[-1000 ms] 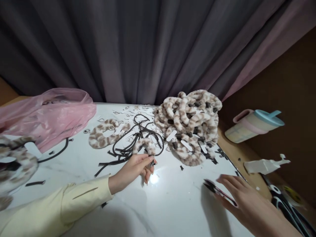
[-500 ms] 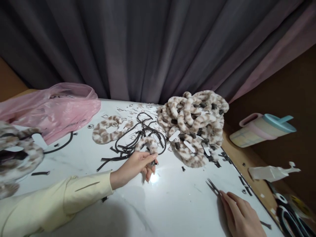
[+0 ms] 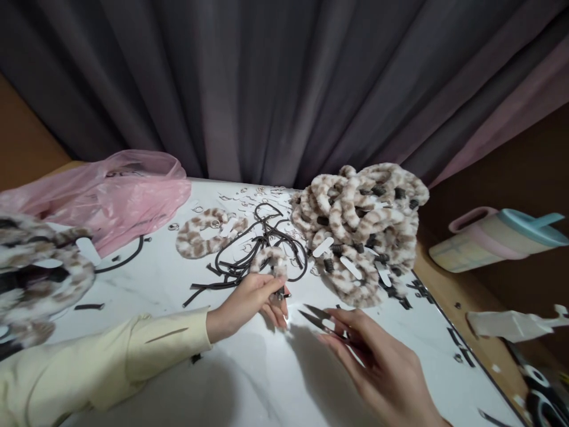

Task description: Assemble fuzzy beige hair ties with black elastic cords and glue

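My left hand (image 3: pixel 252 299) rests on the white table (image 3: pixel 249 373) and pinches the end of a small furry leopard-print loop (image 3: pixel 270 261) with a dark clip at its tip. My right hand (image 3: pixel 377 365) holds small thread snips (image 3: pixel 319 317), whose open blades point left toward my left fingers, a short gap apart. A tangle of black elastic cords (image 3: pixel 249 252) lies just behind the loop.
A big heap of furry leopard-print loops (image 3: pixel 362 228) sits at the back right, one loop (image 3: pixel 205 231) at the back centre, more (image 3: pixel 40 273) at the left. A pink plastic bag (image 3: pixel 111 193) is back left. A pink-and-blue jug (image 3: pixel 502 237) stands off the right edge.
My right hand picked up the snips from the right side of the table and carried them left toward my left hand. The left hand stayed put, holding the loop.
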Demonstrator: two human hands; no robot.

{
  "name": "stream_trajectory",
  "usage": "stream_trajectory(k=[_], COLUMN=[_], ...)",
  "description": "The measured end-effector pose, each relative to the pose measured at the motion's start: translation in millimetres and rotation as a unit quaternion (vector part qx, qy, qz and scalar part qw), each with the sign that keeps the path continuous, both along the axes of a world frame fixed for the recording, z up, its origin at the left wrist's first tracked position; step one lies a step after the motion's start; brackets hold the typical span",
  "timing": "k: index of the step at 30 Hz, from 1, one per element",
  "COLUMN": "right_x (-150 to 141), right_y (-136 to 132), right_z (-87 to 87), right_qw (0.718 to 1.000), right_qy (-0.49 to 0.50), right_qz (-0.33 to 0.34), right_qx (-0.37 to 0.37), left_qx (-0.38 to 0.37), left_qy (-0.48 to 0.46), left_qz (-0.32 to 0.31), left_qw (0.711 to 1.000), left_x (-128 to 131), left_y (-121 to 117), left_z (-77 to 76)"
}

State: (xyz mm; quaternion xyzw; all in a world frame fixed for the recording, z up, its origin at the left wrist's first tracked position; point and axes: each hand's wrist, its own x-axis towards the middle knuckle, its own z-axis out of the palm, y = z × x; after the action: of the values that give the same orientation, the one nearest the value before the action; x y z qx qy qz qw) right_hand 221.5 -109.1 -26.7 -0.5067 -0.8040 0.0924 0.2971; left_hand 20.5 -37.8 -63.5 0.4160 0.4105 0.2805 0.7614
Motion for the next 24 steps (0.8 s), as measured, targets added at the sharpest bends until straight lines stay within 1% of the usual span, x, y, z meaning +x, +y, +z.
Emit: stream_trajectory(k=[3,4,6,8,11,14,16,20,24], right_x=[-12.5,-13.8,-14.9,-16.3,-21.3,-26.6,-28.6,-29.7,-31.4], right_y=[10.0,12.0,14.2,14.8,14.7,15.2,15.6,15.9,15.9], right_z=[-10.5,-14.1,-19.0,-19.7,-14.9,-10.6,-10.3,-13.1,-14.8], right_qw=[0.993,0.991,0.993,0.997,0.999,0.991,0.985,0.979,0.977], right_qy=[-0.053,-0.063,-0.063,-0.039,0.029,0.075,0.087,0.107,0.119], right_qz=[0.057,0.061,0.051,0.041,0.036,0.017,0.003,-0.017,-0.015], right_qx=[0.087,0.097,0.090,0.058,-0.024,-0.111,-0.149,-0.172,-0.177], left_qx=[-0.005,-0.007,-0.011,-0.010,0.017,0.046,0.054,0.063,0.069], left_qy=[0.013,0.015,0.012,0.010,0.010,0.014,0.015,0.010,0.004], left_qz=[0.012,0.014,0.017,0.024,0.042,0.061,0.067,0.063,0.064], left_qw=[1.000,1.000,1.000,1.000,0.999,0.997,0.996,0.996,0.996], left_x=[0.2,0.3,0.6,1.2,2.4,3.2,3.2,2.7,2.8], left_y=[0.8,1.1,1.2,0.5,-2.0,-4.5,-5.4,-6.4,-6.8], left_z=[1.3,1.8,2.5,2.6,1.5,-0.4,-1.8,-3.4,-3.5])
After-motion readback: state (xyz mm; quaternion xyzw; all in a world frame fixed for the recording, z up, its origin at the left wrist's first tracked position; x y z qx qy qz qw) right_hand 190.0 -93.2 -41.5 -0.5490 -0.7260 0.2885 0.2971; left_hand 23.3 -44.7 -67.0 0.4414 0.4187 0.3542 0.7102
